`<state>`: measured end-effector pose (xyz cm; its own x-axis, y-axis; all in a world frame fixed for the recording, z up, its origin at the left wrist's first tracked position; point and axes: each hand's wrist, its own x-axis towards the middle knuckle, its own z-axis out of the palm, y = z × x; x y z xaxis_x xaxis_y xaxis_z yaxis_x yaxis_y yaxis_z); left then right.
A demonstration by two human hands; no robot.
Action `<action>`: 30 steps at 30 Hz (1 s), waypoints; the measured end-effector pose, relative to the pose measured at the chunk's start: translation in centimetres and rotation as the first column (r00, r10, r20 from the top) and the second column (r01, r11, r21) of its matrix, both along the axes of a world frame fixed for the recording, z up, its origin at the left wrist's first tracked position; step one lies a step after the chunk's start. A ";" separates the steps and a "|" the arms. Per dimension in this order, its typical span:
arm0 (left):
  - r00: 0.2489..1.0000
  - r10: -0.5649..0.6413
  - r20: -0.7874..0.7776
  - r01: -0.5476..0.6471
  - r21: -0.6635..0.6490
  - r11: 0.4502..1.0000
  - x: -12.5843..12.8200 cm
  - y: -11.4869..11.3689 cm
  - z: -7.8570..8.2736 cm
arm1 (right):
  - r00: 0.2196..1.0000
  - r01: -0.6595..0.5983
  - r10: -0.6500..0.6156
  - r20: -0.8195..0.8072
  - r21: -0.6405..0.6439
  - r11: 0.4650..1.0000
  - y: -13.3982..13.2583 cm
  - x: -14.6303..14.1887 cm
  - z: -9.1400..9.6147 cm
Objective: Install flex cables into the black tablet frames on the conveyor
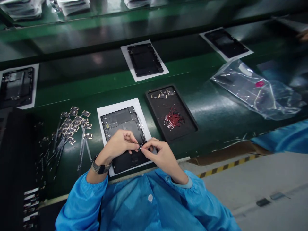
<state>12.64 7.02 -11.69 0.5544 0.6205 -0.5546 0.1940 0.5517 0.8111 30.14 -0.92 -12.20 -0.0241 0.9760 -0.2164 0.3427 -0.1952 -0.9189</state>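
Observation:
A black tablet back shell (120, 123) lies on a white sheet (106, 112) at the near edge of the green belt. Over its lower part my left hand (119, 144) and my right hand (160, 154) meet. Both pinch a tiny dark part (140, 146) between their fingertips; what it is I cannot make out. A watch sits on my left wrist. Right of the shell a black tray (190, 120) holds a bundle of red wires (173, 120) and a few small boards (163, 94).
Several small circuit boards with flex cables (74, 123) lie left of the sheet. More shells on white sheets rest farther along the belt (144, 59), (16, 86), (225, 41). A clear plastic bag (257, 89) lies at the right.

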 end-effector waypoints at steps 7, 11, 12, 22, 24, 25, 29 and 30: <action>0.997 -0.020 -0.074 0.024 0.045 0.999 0.1 -0.3 0.2 | 0.999 -0.033 0.034 0.027 -0.036 0.999 0.1 0.0 0.0; 0.993 -0.012 -0.118 0.020 0.067 0.998 0.1 -0.3 0.5 | 0.999 -0.032 0.033 0.025 -0.041 0.999 0.1 0.0 -0.1; 0.993 -0.005 -0.120 0.012 0.065 0.998 0.1 -0.3 0.5 | 0.999 -0.033 0.034 0.022 -0.043 0.999 0.1 0.0 -0.1; 0.999 -0.033 -0.017 0.030 -0.137 0.990 0.3 0.2 0.7 | 0.994 -0.067 0.065 -0.086 -0.025 0.997 0.1 1.0 -0.4; 1.000 -0.029 -0.008 0.027 -0.148 0.989 0.3 0.2 0.6 | 0.994 -0.060 0.057 -0.093 -0.028 0.998 0.1 0.9 -0.4; 1.000 -0.029 -0.006 0.028 -0.150 0.988 0.3 0.1 0.5 | 0.994 -0.056 0.053 -0.095 -0.029 0.998 0.1 0.9 -0.4; 1.000 -0.022 -0.011 0.020 -0.150 0.989 0.2 0.0 0.3 | 0.993 -0.043 0.039 -0.111 -0.027 0.999 0.1 0.8 -0.5; 1.000 -0.021 -0.013 0.019 -0.150 0.989 0.3 0.0 0.3 | 0.993 -0.043 0.040 -0.115 -0.025 0.999 0.1 0.8 -0.5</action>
<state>12.90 7.02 -11.37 0.5570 0.5187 -0.6486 0.2175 0.6626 0.7166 30.97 -0.81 -12.66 -0.0909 0.9673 -0.2367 0.2438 -0.2089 -0.9471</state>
